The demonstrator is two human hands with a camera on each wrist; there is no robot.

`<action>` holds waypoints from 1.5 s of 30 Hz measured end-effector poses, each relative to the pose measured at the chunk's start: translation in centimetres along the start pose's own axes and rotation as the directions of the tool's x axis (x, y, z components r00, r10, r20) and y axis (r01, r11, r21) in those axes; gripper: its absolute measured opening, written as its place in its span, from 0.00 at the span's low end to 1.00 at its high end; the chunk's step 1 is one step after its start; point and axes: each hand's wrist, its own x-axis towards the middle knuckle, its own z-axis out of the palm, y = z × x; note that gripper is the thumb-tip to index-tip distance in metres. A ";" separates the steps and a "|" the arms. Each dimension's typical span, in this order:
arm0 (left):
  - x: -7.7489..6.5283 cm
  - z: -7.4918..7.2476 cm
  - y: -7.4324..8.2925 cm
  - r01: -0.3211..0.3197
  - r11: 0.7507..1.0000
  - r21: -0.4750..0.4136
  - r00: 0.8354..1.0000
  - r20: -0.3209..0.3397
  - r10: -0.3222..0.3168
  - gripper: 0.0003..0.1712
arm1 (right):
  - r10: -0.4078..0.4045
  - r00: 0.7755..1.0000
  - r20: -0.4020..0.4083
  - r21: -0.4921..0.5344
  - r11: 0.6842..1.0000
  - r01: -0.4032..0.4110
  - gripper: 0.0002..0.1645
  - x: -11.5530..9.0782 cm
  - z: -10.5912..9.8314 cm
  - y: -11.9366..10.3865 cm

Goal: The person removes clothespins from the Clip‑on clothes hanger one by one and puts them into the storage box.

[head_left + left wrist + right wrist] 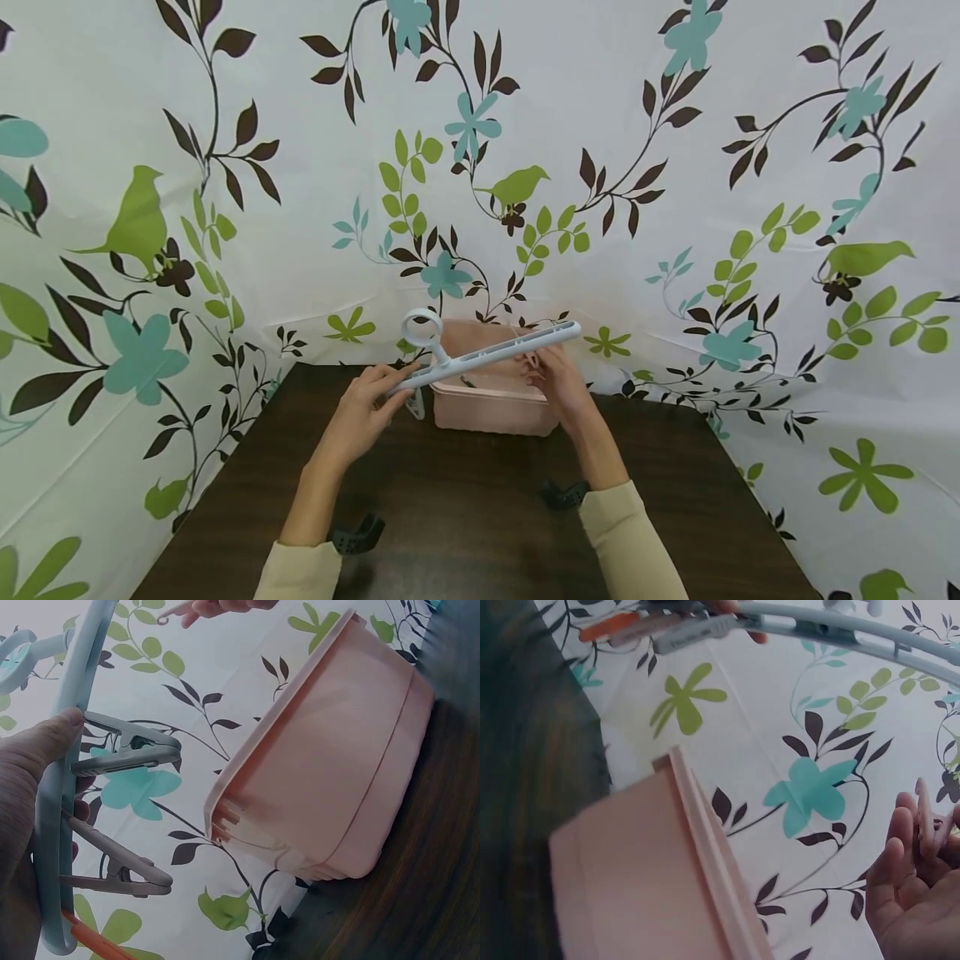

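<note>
Pale-blue hanger (495, 354) snug in left grip (365, 410), pink clip (925, 821) in half-curled right grip (564, 387).

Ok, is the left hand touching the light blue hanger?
Touching: the left wrist view shows the left hand gripping the light blue hanger, its thumb lying against the bar.

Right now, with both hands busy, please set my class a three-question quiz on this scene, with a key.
1. Which hand grips the pale blue plastic clip hanger?
2. True or false: the peach-pink plastic bin lies upside down on the dark wood-look table.
3. What does the right hand hold: (a) an orange clip, (b) a small pink plastic clip, or (c) the hanger's ring?

Key: 1. The left hand. 2. False; it stands upright. 3. (b).
</note>
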 end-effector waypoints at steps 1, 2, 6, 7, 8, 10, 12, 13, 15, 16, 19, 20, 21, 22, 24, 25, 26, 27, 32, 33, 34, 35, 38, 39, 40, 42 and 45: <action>-0.1 0.0 0.0 0.004 1.000 -0.006 1.000 0.003 -0.004 0.27 | -0.002 1.000 -0.009 -0.032 0.999 0.001 0.25 0.2 -0.2 -0.1; -0.2 0.0 -0.1 0.006 1.000 -0.014 1.000 0.007 -0.006 0.27 | -0.001 1.000 -0.017 -0.061 0.998 0.000 0.26 0.4 -0.4 -0.2; -0.1 0.1 -0.1 -0.003 0.999 -0.045 1.000 0.030 0.004 0.27 | -0.019 0.998 -0.067 -0.191 0.982 0.006 0.30 1.3 -0.8 -0.8; 0.0 0.1 -0.1 -0.004 0.999 -0.047 0.999 0.034 0.005 0.27 | -0.027 0.997 -0.073 -0.219 0.976 0.010 0.30 1.6 -0.9 -0.9; 0.1 0.1 -0.1 -0.005 0.999 -0.048 0.999 0.038 0.007 0.26 | -0.036 0.996 -0.083 -0.254 0.967 0.014 0.30 1.9 -0.9 -1.0; 0.2 0.1 0.0 0.002 0.999 -0.047 0.999 0.046 0.000 0.26 | -0.046 0.995 -0.091 -0.315 0.949 0.015 0.31 2.4 -0.9 -1.1; 0.1 0.1 0.0 0.012 0.999 -0.046 0.998 0.054 -0.009 0.26 | -0.058 0.994 -0.089 -0.387 0.922 0.019 0.31 2.9 -0.8 -0.9; 0.1 0.1 0.0 0.015 0.999 -0.044 0.998 0.058 -0.013 0.26 | -0.057 0.995 -0.086 -0.419 0.908 0.016 0.32 3.1 -0.8 -0.8; 0.0 0.1 -0.1 0.023 0.999 -0.040 0.997 0.068 -0.020 0.27 | -0.055 0.995 -0.078 -0.466 0.885 0.013 0.33 3.5 -0.9 -0.5; -0.1 0.1 -0.2 0.025 0.999 -0.036 0.997 0.073 -0.023 0.27 | -0.056 0.996 -0.069 -0.492 0.870 0.015 0.33 3.7 -0.9 -0.4; -0.1 0.1 -0.3 0.026 0.999 -0.026 0.997 0.079 -0.024 0.27 | -0.057 0.996 -0.063 -0.517 0.856 0.016 0.33 4.2 -0.8 -0.4; -0.1 0.0 -0.3 0.025 0.999 -0.027 0.997 0.079 -0.023 0.27 | -0.056 0.997 -0.061 -0.519 0.855 0.017 0.33 4.4 -0.8 -0.4; -0.1 0.0 -0.3 0.024 0.999 -0.027 0.997 0.079 -0.022 0.27 | -0.057 0.997 -0.057 -0.523 0.852 0.019 0.33 4.5 -0.8 -0.4; -0.1 0.0 -0.3 0.026 0.999 -0.029 0.996 0.080 -0.023 0.27 | -0.056 0.997 -0.055 -0.531 0.847 0.018 0.33 4.7 -0.8 -0.4; -0.1 0.0 -0.3 0.032 0.999 -0.036 0.996 0.087 -0.029 0.26 | -0.055 0.997 -0.050 -0.549 0.836 0.019 0.32 5.1 -0.8 -0.3; -0.1 0.0 -0.3 0.039 0.998 -0.043 0.995 0.095 -0.035 0.26 | -0.052 0.998 -0.044 -0.554 0.832 0.019 0.32 5.2 -0.8 -0.2; -0.1 0.1 -0.3 0.045 0.998 -0.047 0.994 0.103 -0.040 0.26 | -0.048 0.998 -0.041 -0.562 0.827 0.016 0.31 5.3 -0.8 -0.1; -0.1 0.1 -0.3 0.049 0.998 -0.050 0.993 0.109 -0.044 0.26 | -0.045 0.998 -0.039 -0.572 0.820 0.014 0.30 5.3 -0.8 0.0; -0.2 0.3 -0.3 0.067 0.997 -0.046 0.991 0.120 -0.061 0.26 | -0.025 0.999 -0.030 -0.592 0.806 0.002 0.31 5.4 -0.8 0.5; -0.2 0.3 -0.2 0.068 0.997 -0.047 0.991 0.119 -0.062 0.26 | -0.024 0.999 -0.024 -0.591 0.807 0.006 0.31 5.4 -0.9 0.7; -0.2 0.3 -0.2 0.067 0.997 -0.043 0.991 0.117 -0.061 0.26 | -0.025 1.000 -0.015 -0.588 0.808 0.012 0.32 5.4 -0.9 0.8; -0.1 0.3 -0.2 0.064 0.997 -0.042 0.992 0.115 -0.059 0.26 | -0.028 1.000 -0.007 -0.586 0.810 0.018 0.32 5.4 -1.0 0.8; 0.0 0.3 -0.1 0.063 0.997 -0.042 0.992 0.113 -0.057 0.26 | -0.054 0.998 0.026 -0.567 0.822 0.059 0.31 5.6 -1.2 1.2; 0.0 0.3 -0.1 0.060 0.997 -0.039 0.992 0.114 -0.056 0.26 | -0.064 0.997 0.038 -0.565 0.822 0.075 0.31 5.7 -1.2 1.2; 0.1 0.3 -0.1 0.062 0.998 -0.033 0.992 0.116 -0.057 0.26 | -0.075 0.996 0.048 -0.566 0.820 0.089 0.30 5.8 -1.3 1.3; 0.1 0.4 -0.2 0.069 0.997 -0.036 0.990 0.123 -0.065 0.26 | -0.092 0.994 0.061 -0.571 0.814 0.111 0.29 5.9 -1.3 1.5; 0.0 0.5 -0.4 0.078 0.996 -0.041 0.989 0.131 -0.072 0.26 | -0.093 0.994 0.052 -0.597 0.795 0.106 0.29 5.9 -1.4 1.7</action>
